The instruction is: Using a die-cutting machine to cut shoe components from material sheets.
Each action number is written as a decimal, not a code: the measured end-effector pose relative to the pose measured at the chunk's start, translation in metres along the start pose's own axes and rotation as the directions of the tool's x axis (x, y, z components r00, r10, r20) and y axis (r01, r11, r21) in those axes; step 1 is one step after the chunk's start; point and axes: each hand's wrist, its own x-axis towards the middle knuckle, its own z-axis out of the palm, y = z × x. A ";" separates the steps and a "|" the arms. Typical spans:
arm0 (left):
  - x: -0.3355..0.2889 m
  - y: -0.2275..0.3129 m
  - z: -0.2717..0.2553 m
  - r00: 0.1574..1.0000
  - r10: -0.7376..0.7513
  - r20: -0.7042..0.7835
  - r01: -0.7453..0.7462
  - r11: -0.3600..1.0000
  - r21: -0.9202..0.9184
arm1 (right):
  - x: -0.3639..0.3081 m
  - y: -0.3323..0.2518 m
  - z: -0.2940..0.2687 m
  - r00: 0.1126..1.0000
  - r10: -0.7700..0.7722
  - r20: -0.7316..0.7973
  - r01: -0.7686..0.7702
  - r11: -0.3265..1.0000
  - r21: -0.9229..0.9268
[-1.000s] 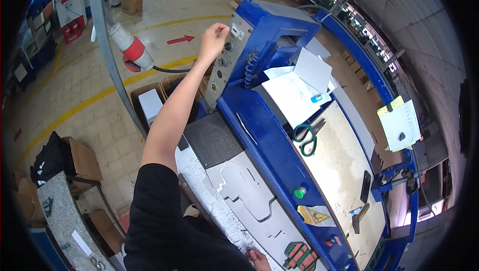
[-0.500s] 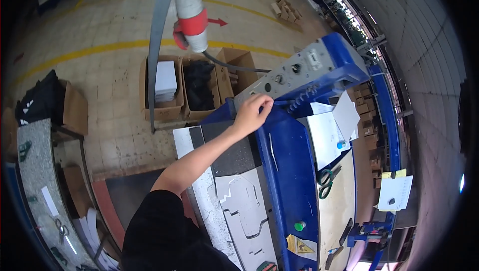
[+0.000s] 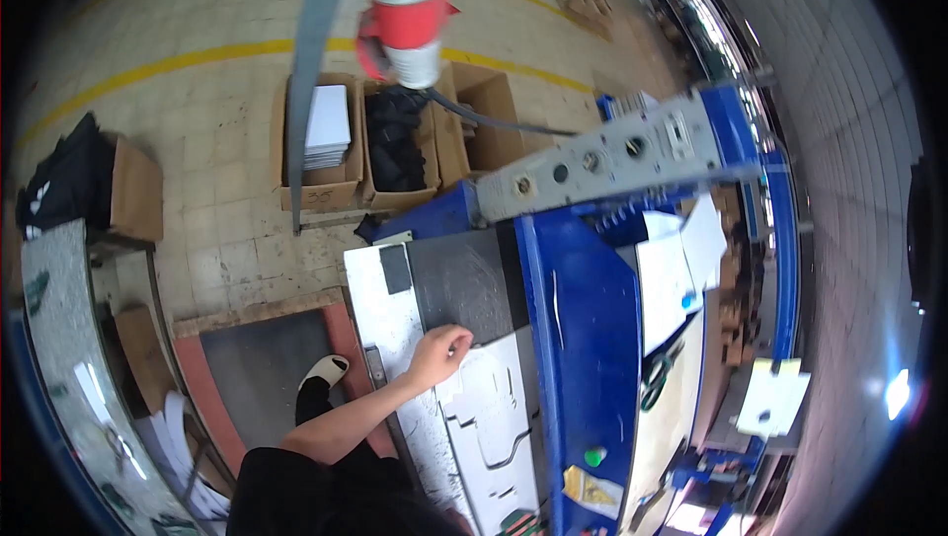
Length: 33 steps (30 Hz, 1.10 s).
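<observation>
My left hand (image 3: 439, 353) reaches up from the lower left, fingers curled on the upper left edge of a white die-cut sheet (image 3: 494, 418). The sheet lies flat on the bed of a blue machine (image 3: 583, 339). Just beyond the hand is a dark grey plate (image 3: 464, 279), and a white strip (image 3: 380, 309) runs along the bed's left side. The grey control panel (image 3: 612, 156) with round buttons stands farther up, well away from the hand. My right hand is out of the picture.
White papers (image 3: 671, 279) and green-handled scissors (image 3: 654, 378) lie on the machine's right side. Three open cardboard boxes (image 3: 395, 141) stand on the tiled floor beyond. A red-and-white plug (image 3: 405, 23) and a grey pole (image 3: 311, 72) hang overhead. My shoe (image 3: 324, 371) rests on a dark mat (image 3: 257, 368).
My left hand came away from the grey control panel and dropped down to the white die-cut sheet on the bed. The view tilted downward.
</observation>
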 end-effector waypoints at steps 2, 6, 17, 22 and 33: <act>0.001 -0.005 -0.005 0.998 -0.040 -0.044 0.042 0.999 0.030 | -0.032 -0.006 0.030 0.998 0.031 -0.046 -0.032 1.000 -0.001; 0.044 0.032 -0.028 0.995 0.057 -0.087 -0.052 0.997 0.059 | -0.149 0.072 0.135 0.759 0.463 0.457 -0.530 0.848 0.023; 0.309 0.195 0.013 0.618 0.776 -0.127 -0.575 0.556 0.601 | -0.189 0.058 0.159 0.770 0.609 0.187 -0.563 0.513 0.648; 0.354 0.177 -0.022 0.728 0.685 -0.036 -0.443 0.509 0.739 | -0.184 0.042 0.172 0.702 0.713 0.001 -0.611 0.601 0.515; 0.149 0.304 0.210 0.727 0.658 0.195 -0.687 0.692 0.224 | -0.199 0.089 0.141 0.923 0.291 0.251 -0.384 0.687 0.616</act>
